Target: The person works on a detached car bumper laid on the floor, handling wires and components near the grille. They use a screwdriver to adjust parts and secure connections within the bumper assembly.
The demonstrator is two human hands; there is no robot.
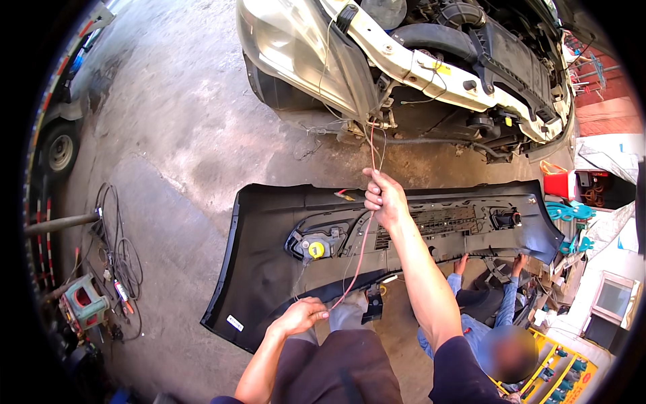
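My right hand [386, 195], raised in front of the car's exposed bumper beam [478, 94], grips a thin red and grey wire [356, 273] that runs up to the car's front corner below the headlight [296, 57]. Lower left, my left hand [303, 314] pinches the same wire. Beneath both hands a black bumper cover [249, 236] lies inner side up, fitted with a lamp unit [301, 237] bearing a yellow round part [316, 250].
A co-worker [481, 340] in blue sleeves grips the bumper at right, near a yellow tool rack [558, 367], red bucket [558, 180] and teal tools [568, 210]. Leftward are coiled cables [121, 252], a teal machine [84, 303] and a wheel [59, 149].
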